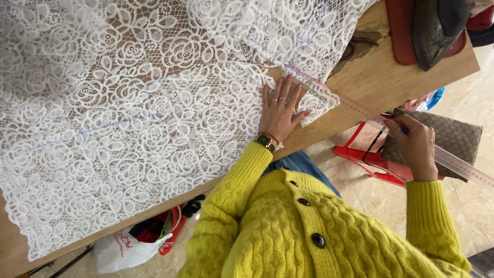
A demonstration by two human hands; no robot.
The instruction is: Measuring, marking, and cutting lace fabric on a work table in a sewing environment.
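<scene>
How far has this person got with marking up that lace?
Looks done: faint blue lines already cross the white lace spread on the wooden table. In hand: the left hand presses the lace edge flat, while the right hand, gripping a blue pen, steadies a long clear ruler along that edge. Left: probably drawing this line; no cuts show.

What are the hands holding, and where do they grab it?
The right hand grips a long clear ruler partway along. The left hand holds nothing; it presses flat on the white lace.
</scene>
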